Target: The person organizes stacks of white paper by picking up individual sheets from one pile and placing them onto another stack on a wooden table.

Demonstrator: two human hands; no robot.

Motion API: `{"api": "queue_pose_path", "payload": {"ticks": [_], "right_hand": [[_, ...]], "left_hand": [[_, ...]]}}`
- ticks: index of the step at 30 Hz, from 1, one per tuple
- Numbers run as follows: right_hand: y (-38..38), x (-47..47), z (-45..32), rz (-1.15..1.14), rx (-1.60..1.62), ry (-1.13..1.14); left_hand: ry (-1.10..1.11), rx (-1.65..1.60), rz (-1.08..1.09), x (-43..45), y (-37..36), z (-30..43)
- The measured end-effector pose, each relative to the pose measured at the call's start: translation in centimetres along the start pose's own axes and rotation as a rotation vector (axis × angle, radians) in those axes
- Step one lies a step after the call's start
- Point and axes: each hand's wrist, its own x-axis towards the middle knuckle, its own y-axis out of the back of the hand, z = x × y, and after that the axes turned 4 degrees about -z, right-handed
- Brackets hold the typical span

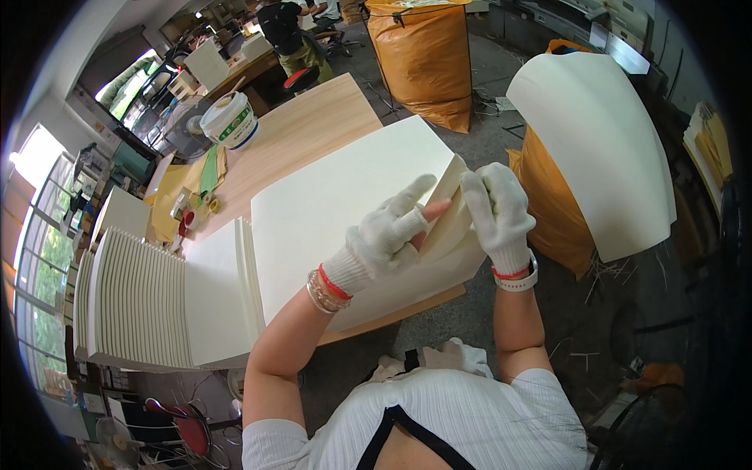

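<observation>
A large white sheet, possibly the top of a stack, lies on the wood-grain table in front of me. Along its right side a narrow flap stands raised and bent. My left hand, in a white knit glove with bare thumb and index tips, reaches over the sheet with fingers apart and touching beside the flap. My right hand, in a similar glove, has its fingers curled at the flap's outer edge and pinches it; its fingertips are partly hidden.
Stacked white boards or folded sheets stand at left. A white bucket, tape rolls and yellow paper lie on the wood-grain table. Orange sacks and a curved white sheet stand right. A person works behind.
</observation>
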Motion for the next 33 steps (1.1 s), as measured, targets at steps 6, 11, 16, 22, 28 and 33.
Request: {"api": "queue_pose_path", "payload": {"ticks": [6,11,16,22,28,33], "right_hand": [[-0.4,0.0,0.1,0.045,-0.031,0.018],[-0.2,-0.2,0.7,0.041,-0.027,0.114],[-0.2,-0.2,0.3,0.019,-0.022,0.054],[-0.1,-0.2,0.3,0.013,-0.027,-0.016],[-0.1,-0.7,0.8,0.039,-0.03,0.136],[0.1,-3.4,0.4,-0.018,-0.18,0.281]], "left_hand": [[0.098,-0.034,0.042,-0.1,-0.3,0.6],[0.092,-0.019,0.088,0.0,-0.5,0.5],[-0.023,0.038,0.008,0.1,-0.2,-0.5],[0.098,-0.021,0.067,-0.1,-0.6,0.4],[0.132,-0.024,0.063,0.0,-0.2,0.9],[0.147,0.207,0.025,-0.8,0.5,2.1]]}}
